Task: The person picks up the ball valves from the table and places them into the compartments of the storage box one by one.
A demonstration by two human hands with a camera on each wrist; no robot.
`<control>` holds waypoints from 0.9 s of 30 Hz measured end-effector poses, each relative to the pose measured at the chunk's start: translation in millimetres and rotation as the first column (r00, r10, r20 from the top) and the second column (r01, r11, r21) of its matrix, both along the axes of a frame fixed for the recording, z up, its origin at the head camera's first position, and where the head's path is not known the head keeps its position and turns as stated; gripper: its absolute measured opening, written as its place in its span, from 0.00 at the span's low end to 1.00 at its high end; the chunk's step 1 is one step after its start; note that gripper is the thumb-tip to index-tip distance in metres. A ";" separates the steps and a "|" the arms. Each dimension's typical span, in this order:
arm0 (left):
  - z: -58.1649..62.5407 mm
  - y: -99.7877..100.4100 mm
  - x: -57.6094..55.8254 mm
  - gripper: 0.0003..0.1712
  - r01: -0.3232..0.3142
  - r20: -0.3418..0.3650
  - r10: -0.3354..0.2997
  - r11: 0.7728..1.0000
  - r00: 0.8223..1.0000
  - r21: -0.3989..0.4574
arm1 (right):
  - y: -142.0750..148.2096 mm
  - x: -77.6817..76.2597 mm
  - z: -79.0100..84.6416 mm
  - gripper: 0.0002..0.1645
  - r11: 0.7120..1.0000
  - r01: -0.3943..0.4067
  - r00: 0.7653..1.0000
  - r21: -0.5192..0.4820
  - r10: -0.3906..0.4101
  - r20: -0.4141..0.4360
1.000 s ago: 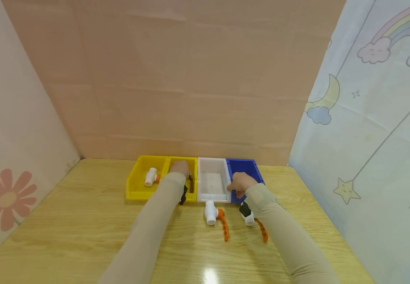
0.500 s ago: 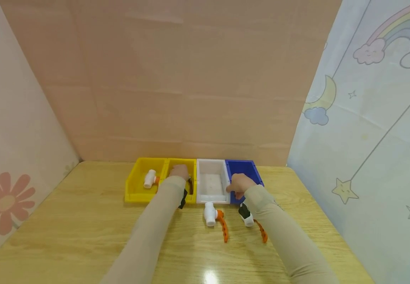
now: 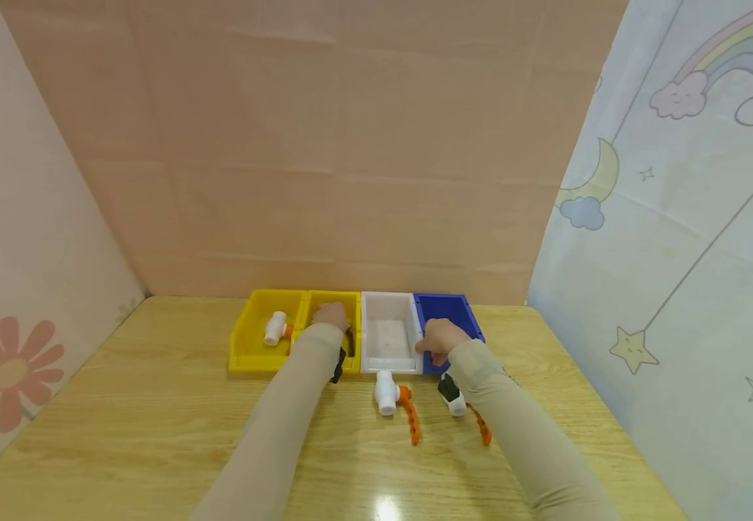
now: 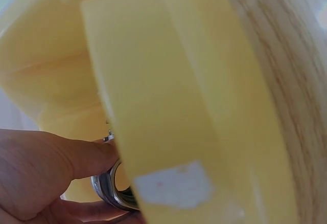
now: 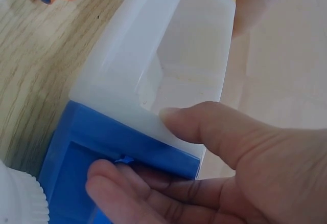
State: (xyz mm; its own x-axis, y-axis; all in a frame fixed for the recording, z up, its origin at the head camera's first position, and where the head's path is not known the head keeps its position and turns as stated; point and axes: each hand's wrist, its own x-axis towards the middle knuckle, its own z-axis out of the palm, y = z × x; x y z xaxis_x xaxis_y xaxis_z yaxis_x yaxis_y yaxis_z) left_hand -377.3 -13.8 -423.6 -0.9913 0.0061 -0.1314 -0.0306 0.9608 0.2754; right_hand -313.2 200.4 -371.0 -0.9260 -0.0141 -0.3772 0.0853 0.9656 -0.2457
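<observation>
My left hand (image 3: 331, 316) reaches into the second yellow bin (image 3: 353, 297). In the left wrist view its thumb and fingers hold a shiny metal fitting (image 4: 104, 187) with a round opening, partly hidden behind the bin's front wall. A dark brown bar (image 3: 351, 341) shows beside that hand. My right hand (image 3: 443, 337) is at the border of the white bin (image 3: 387, 365) and the blue bin (image 3: 448, 300). Its thumb presses the white bin's wall and its curled fingers are inside the blue bin, pinching the adjoining walls between them.
In the far-left yellow bin (image 3: 246, 354) lies a white valve (image 3: 275, 328) with an orange handle. Before the bins, a white valve (image 3: 386, 393) and a white valve with a black patch (image 3: 451, 394), both orange-handled, lie on the wooden table (image 3: 155, 420). A tan backdrop (image 3: 350, 145) stands behind.
The head view has shifted slightly. My left hand has settled a little over the brown bar, covering more of it than a second ago. My right hand stays at the bin walls.
</observation>
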 end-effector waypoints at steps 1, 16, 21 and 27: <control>-1.0 0.5 -1.3 0.18 -0.002 -0.003 0.002 1.000 1.000 0.001 | -0.1 -0.4 0.2 0.14 1.000 -0.001 1.000 0.004 0.001 0.001; -8.9 3.6 -17.6 0.14 -0.010 -0.023 0.010 1.000 1.000 0.012 | -2.1 -7.5 -1.1 0.14 0.999 0.031 1.000 0.003 -0.031 0.000; -6.1 2.5 -17.2 0.15 0.007 -0.030 -0.007 1.000 1.000 0.001 | -2.3 -9.8 -0.6 0.13 0.999 0.031 1.000 -0.007 -0.031 0.003; -0.2 -0.4 -15.9 0.16 0.026 -0.036 -0.026 1.000 0.999 0.007 | -2.9 -13.5 0.6 0.13 1.000 0.023 1.000 -0.016 -0.023 -0.006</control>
